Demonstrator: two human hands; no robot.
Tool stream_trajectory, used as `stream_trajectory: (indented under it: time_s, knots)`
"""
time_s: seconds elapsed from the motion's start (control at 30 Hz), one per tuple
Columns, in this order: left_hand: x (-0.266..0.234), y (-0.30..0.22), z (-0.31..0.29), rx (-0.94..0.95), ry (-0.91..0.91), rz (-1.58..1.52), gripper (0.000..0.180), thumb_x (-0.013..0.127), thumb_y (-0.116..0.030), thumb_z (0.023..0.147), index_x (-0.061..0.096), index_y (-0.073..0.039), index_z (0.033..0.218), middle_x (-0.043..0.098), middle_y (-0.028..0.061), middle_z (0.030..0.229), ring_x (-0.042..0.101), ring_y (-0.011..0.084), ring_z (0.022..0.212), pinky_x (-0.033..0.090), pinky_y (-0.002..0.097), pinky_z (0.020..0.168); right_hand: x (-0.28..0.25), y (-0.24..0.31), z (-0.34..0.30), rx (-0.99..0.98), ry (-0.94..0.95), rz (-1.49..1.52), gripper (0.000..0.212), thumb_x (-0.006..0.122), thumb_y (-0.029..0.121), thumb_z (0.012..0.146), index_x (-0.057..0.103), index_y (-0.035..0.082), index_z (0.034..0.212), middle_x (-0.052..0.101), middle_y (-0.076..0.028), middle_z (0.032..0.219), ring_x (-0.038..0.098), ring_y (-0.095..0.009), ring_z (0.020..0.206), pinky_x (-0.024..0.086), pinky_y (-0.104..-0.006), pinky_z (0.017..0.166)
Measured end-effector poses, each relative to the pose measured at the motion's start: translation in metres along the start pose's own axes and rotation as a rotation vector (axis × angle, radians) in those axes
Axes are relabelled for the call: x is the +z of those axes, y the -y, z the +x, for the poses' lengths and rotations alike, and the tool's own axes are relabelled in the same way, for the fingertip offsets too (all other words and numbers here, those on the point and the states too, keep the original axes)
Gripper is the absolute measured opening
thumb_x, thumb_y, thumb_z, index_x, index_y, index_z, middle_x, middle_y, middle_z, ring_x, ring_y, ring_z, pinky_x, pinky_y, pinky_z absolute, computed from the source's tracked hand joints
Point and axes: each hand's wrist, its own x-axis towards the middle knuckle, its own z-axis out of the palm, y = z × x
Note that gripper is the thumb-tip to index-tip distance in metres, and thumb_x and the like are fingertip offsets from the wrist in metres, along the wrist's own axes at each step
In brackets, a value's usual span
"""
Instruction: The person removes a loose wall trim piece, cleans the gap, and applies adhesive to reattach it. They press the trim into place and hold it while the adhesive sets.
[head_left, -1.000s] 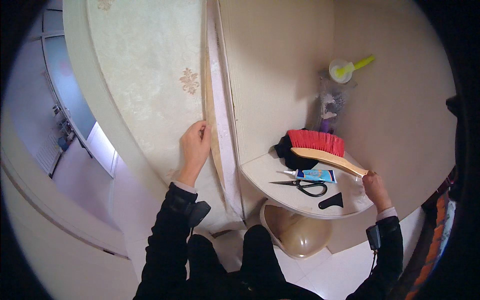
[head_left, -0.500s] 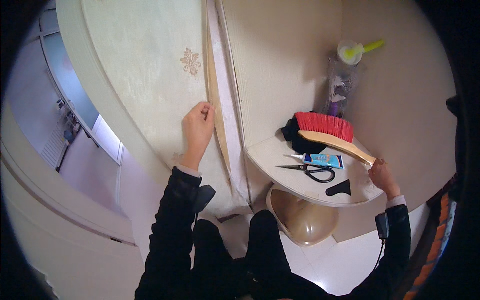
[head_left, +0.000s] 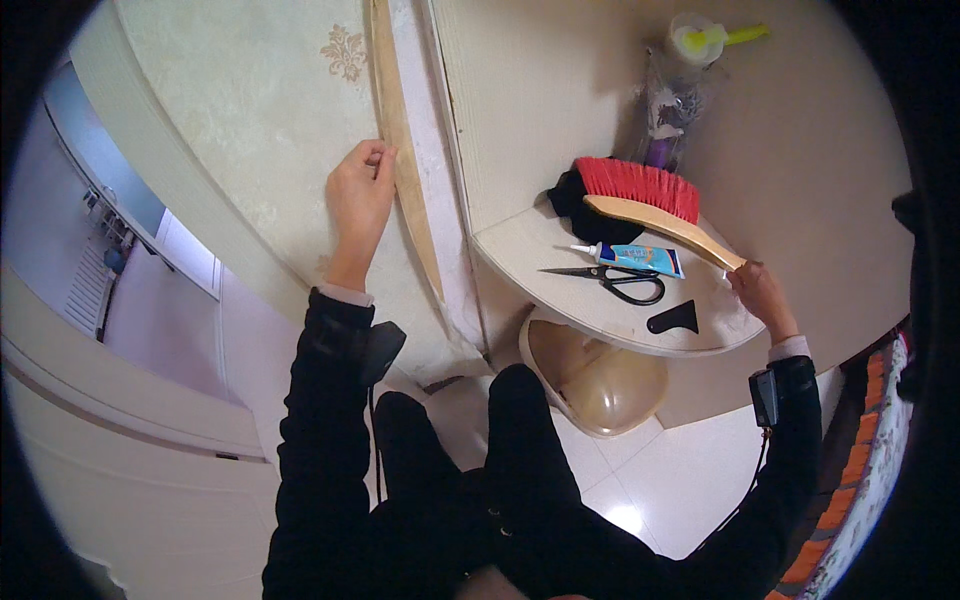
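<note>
With closed fingers, my left hand [head_left: 360,205] pinches the loose edge of the wallpaper [head_left: 265,130], which peels away from the wall along a long strip. Its yellowish underside [head_left: 408,165] curls beside the bare pale wall [head_left: 440,190]. At the right, my right hand [head_left: 762,298] grips the end of the wooden handle of a red-bristled brush [head_left: 640,190]. The brush lies over a black cloth [head_left: 590,212] on a rounded corner shelf [head_left: 560,300]. In front of it are a blue tube with a white nozzle [head_left: 640,260], black-handled scissors [head_left: 625,284] and a small black scraper [head_left: 674,318].
At the shelf's back stands a clear plastic bag [head_left: 668,110] with a white cup and yellow-green handled tool [head_left: 715,40] above it. Below the shelf sits a beige bin [head_left: 600,375]. A doorway [head_left: 160,300] opens at the left; a floral, orange-edged fabric [head_left: 860,470] hangs lower right.
The whole view has shifted, so the shelf and hands appear higher and a little further left. Both hands keep their holds on the wallpaper edge and the brush.
</note>
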Motion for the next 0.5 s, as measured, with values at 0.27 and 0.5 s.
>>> stream_trajectory:
  time_s: [0.27, 0.5]
  knots:
    - [-0.001, -0.008, -0.001, -0.029, 0.048, -0.030, 0.019, 0.064, -0.020, 0.092, 0.069, -0.002, 0.096, 0.069, 0.0083, 0.074, 0.064, 0.0155, 0.055, 0.049, 0.0294, 0.053, -0.023, 0.022, 0.001, -0.086, -0.112, -0.252, 0.012, 0.058, 0.003, 0.083, 0.070, 0.003, 0.086, 0.065, -0.015, 0.089, 0.064, -0.034, 0.089, 0.054, -0.0427, 0.074]
    - [0.000, -0.011, -0.002, -0.070, 0.053, -0.120, 0.017, 0.063, -0.018, 0.092, 0.068, -0.002, 0.097, 0.068, 0.0070, 0.074, 0.062, 0.0138, 0.054, 0.048, 0.0276, 0.052, -0.018, 0.093, 0.027, -0.470, -0.216, 0.167, 0.015, 0.061, 0.003, 0.082, 0.070, 0.005, 0.093, 0.066, -0.016, 0.094, 0.064, -0.034, 0.092, 0.053, -0.0427, 0.081]
